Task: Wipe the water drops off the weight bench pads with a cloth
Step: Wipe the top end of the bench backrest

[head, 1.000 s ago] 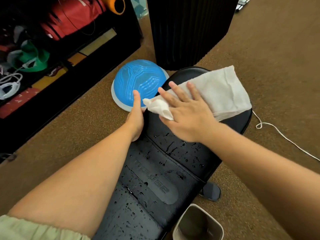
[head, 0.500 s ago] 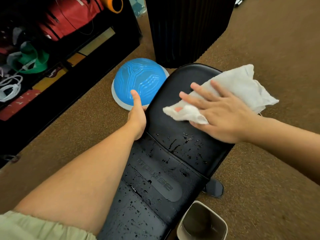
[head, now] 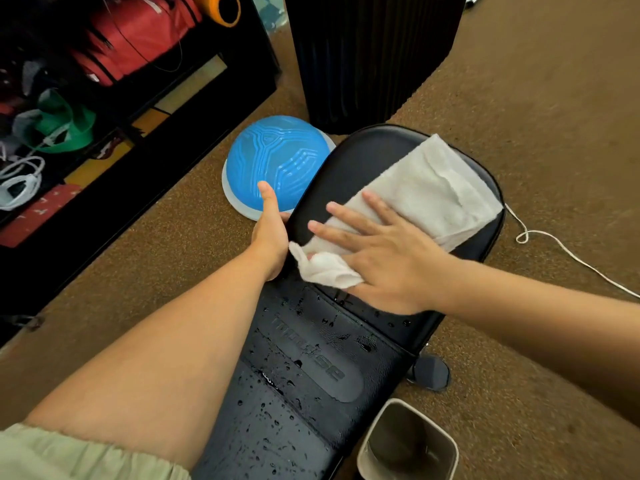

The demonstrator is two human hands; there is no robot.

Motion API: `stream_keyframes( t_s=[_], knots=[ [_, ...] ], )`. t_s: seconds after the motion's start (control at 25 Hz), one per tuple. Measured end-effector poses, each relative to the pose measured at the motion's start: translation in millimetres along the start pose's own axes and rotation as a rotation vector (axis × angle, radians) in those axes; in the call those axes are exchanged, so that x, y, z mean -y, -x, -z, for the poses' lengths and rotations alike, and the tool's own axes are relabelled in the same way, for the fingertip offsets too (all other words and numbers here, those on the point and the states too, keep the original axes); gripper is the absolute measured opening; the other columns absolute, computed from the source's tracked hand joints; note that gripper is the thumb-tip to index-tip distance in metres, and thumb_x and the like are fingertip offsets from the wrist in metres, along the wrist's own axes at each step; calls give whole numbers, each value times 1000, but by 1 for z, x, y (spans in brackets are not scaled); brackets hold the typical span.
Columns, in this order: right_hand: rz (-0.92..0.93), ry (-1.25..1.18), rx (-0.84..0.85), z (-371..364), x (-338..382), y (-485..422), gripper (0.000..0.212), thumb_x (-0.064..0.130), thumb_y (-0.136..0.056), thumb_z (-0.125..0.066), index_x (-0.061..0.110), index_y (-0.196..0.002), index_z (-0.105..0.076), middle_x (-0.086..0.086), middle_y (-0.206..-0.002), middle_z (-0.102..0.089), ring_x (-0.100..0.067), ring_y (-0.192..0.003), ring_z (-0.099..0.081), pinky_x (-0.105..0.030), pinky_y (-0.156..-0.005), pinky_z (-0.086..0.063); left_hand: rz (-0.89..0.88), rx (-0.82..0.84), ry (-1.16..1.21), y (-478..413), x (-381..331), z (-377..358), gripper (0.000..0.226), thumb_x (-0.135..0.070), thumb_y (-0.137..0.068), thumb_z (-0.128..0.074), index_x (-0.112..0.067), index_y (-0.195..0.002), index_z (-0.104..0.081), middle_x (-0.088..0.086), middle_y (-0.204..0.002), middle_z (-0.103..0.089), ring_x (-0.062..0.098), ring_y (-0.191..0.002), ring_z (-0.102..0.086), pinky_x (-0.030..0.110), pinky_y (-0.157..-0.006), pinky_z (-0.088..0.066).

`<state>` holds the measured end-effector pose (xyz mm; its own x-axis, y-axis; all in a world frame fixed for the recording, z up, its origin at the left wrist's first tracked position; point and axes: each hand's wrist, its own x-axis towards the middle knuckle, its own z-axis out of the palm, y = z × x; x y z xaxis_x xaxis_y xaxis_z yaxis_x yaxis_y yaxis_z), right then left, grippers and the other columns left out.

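A black bench (head: 363, 157) runs from 6 o'clock up to 1 o'clock in the picture. It stands on a brown carpet floor (head: 519, 98).

A white cloth (head: 426, 188) lies on the far end of the bench. The right grip (head: 388, 258) lies flat on the cloth. Its fingers (head: 346, 230) are straight and spread, and they press the cloth down. One corner of the cloth is bunched up by the thumb, at 9 o'clock from the palm.

The left grip (head: 272, 233) holds the side edge of the bench, at 9 o'clock from the cloth. Its thumb points up along the edge. Its other fingers go under the edge, where I cannot see them.

The far part of the bench looks dry. Many water drops (head: 301, 362) sit on the near part, at 6 o'clock from the right grip.

A blue dome ball (head: 277, 164) sits on the floor, just beside the bench at 11 o'clock from the left grip. A black shelf (head: 138, 109) with a red bag (head: 138, 36) is at 10 o'clock. A white cord (head: 571, 254) lies on the floor at 3 o'clock. A small bin (head: 446, 445) stands beside the bench at 5 o'clock. A pale green sleeve (head: 69, 455) shows at 7 o'clock.
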<state>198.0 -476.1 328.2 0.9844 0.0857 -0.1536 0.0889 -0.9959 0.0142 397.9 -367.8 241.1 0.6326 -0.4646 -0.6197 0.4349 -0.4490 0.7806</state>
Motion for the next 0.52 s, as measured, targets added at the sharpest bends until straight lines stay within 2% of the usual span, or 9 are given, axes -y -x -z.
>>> stream_keyframes(
  t_s=[0.12,0.28,0.4,0.52],
  knots=[
    [-93,62,14,7,-37,9,72,57,-98,-6,31,-155,-42,11,-171,-5,-19,-158,6,-57,-124,8,7,-1,-47,1,-2,1,143,-117,-31,-17,-18,-110,-83,12,-107,-81,31,-106,-76,49,-103,-54],
    [-305,-3,-68,9,-23,-21,66,58,-100,-5,41,-156,-34,4,-172,-5,-28,-158,7,-62,-121,9,-3,-8,-40,-6,0,2,139,-117,-29,-23,-23,-111,-83,9,-111,-80,30,-111,-74,47,-108,-51],
    [-212,-10,-17,-5,18,-25,63,57,-99,-9,42,-159,-22,1,-172,2,-31,-157,14,-65,-119,11,-7,-57,31,-5,0,2,128,-116,-35,-31,-26,-112,-81,7,-113,-80,30,-109,-75,51,-106,-52],
    [-98,-58,-8,-11,30,0,61,56,-100,-14,41,-157,-32,2,-171,-8,-29,-158,8,-62,-122,9,-20,-28,-7,2,-1,-1,122,-113,-48,-22,-26,-108,-83,7,-109,-81,29,-108,-76,51,-105,-52]
  ],
)
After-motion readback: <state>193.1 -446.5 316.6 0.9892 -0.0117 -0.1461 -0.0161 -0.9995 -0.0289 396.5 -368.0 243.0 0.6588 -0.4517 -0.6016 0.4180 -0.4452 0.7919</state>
